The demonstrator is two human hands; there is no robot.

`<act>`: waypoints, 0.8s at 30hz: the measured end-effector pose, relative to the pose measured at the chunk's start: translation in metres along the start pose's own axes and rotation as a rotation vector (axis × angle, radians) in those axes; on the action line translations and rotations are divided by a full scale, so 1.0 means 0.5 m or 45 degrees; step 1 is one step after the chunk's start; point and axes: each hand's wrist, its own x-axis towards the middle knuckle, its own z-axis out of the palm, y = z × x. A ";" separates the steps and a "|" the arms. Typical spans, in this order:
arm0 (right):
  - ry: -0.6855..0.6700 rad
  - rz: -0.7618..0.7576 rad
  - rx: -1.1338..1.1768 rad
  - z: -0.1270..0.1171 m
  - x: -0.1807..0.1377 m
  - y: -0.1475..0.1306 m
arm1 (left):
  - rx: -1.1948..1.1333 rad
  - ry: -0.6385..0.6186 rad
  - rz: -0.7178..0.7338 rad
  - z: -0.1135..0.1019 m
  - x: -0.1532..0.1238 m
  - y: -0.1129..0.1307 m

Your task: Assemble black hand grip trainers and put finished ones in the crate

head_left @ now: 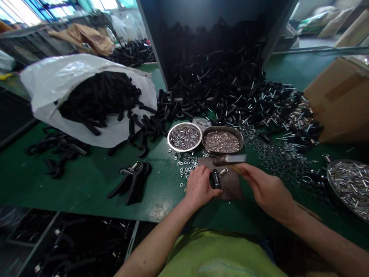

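Note:
My left hand (200,184) is closed around a small black clamp part (216,179), holding it on a dark metal plate (233,188). A coil spring (223,172) sits at the right side of that part. My right hand (271,192) grips a hammer (232,159) by its wooden handle. The hammer head is slightly blurred and lies just above the black part in view; I cannot tell whether they touch. To the left, a black spring clamp (132,179) rests on the green table (95,188).
A round metal bowl (184,137) and an oval tin (222,141) hold small metal pieces, with loose nuts (187,163) in front. Metal rings (273,157) and black parts spread rightward. A white sack (46,82), a carton (343,100) and a pin-filled bowl (350,188) stand around.

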 end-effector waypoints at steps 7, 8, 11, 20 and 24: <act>-0.163 -0.007 -0.172 0.038 -0.025 0.038 | -0.024 -0.017 -0.006 0.002 0.002 0.001; -0.198 0.054 -0.221 0.045 -0.031 0.055 | -0.028 -0.016 -0.008 0.003 0.002 0.001; -0.120 0.226 -0.468 0.047 -0.061 0.111 | -0.069 -0.003 -0.038 0.004 0.001 0.001; 0.053 0.199 0.133 0.076 -0.044 0.065 | -0.859 0.257 -0.346 -0.010 -0.025 0.063; 0.009 0.214 0.393 0.097 0.012 -0.012 | -0.860 0.022 -0.030 -0.023 -0.018 0.047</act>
